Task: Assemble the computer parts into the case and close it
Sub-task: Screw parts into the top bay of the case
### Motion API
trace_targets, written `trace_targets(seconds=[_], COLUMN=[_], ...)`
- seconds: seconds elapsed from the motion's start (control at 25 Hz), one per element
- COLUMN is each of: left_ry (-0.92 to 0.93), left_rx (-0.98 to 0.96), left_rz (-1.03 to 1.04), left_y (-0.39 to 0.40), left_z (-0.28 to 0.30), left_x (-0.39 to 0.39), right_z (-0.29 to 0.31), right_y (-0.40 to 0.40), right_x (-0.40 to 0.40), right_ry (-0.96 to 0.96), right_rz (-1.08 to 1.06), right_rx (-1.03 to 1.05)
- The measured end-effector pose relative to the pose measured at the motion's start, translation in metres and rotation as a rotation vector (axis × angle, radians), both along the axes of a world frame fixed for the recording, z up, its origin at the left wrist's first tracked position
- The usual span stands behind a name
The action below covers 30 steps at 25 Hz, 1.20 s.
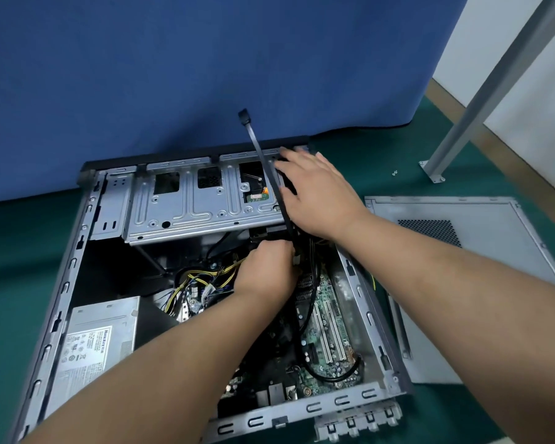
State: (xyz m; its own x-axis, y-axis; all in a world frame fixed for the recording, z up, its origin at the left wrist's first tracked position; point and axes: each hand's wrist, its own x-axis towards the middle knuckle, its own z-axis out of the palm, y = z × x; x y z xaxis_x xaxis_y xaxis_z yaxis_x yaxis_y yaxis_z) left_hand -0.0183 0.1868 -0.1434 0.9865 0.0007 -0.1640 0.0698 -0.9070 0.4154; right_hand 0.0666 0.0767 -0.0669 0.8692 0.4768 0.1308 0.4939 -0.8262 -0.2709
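An open grey computer case (61, 283) lies on its side on the green floor. Inside are a silver power supply (100, 334), a green motherboard (327, 322), yellow and black wires (199, 277) and a metal drive cage (180, 203). My left hand (266, 270) reaches into the middle of the case with curled fingers, just under the drive cage; what it grips is hidden. My right hand (318, 190) rests with spread fingers on the cage's right end. A flat black cable (263, 155) sticks up past it, its connector free in the air.
The grey side panel (481, 283) lies flat on the floor to the right of the case. A blue partition (205, 65) stands right behind the case. A grey metal leg (481, 91) is bolted to the floor at the back right, with a small screw (394, 172) near it.
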Motion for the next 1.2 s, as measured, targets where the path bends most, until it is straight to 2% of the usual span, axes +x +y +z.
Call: trace_targets(seconds=[0.28, 0.96, 1.2], left_ry=[-0.004, 0.038, 0.057], left_rx=[0.094, 0.082, 0.078], left_rz=[-0.124, -0.069, -0.141], left_y=[0.0041, 0.0019, 0.005], left_z=[-0.0045, -0.0042, -0.0013], left_x=[0.0076, 0.0072, 0.0073], right_z=[-0.0018, -0.0027, -0.003], right_y=[-0.0005, -0.0011, -0.0006], right_x=[0.0019, 0.0017, 0.0023], right_ry=[-0.002, 0.002, 0.003], right_rz=[0.0, 0.001, 0.001], right_rx=[0.007, 0.015, 0.015])
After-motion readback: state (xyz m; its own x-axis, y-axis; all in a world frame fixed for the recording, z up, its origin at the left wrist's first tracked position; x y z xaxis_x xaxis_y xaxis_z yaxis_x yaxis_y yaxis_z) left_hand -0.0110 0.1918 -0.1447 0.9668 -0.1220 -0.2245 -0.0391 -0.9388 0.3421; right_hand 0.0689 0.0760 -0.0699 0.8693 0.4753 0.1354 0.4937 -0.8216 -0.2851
